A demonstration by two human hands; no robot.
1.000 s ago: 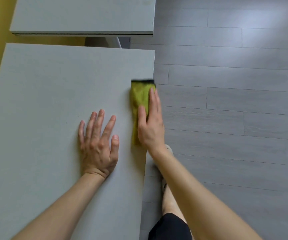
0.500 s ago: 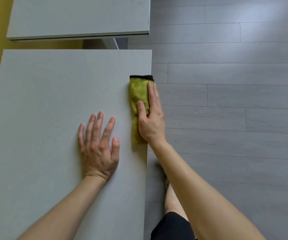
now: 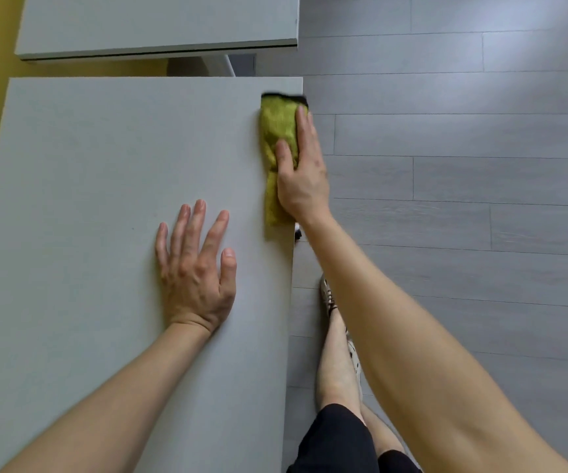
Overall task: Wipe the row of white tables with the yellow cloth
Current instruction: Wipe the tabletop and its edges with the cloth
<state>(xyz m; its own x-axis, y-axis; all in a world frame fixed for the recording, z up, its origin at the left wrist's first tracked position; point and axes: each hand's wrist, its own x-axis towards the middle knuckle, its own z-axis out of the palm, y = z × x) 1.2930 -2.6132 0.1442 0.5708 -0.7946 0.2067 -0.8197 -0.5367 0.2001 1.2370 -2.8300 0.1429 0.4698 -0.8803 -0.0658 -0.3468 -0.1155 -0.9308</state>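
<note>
Evidently an edge pass | your right hand (image 3: 301, 179) pressed the cloth (image 3: 277, 131) flat along the right edge of the worktop (image 3: 105, 165), fingers (image 3: 304, 131) straight, gripping nothing | left hand (image 3: 195, 268) lay splayed, empty, likely bracing your lean

White table (image 3: 105, 199): yellow cloth (image 3: 277, 128), left hand (image 3: 197, 268)

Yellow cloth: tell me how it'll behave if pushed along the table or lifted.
The yellow cloth looks soft and folded, so lifted it would probably flop and unfold. Under the flat right hand it should slide easily over the smooth table. It lies at the table's edge, so it could slip off if released.
</note>
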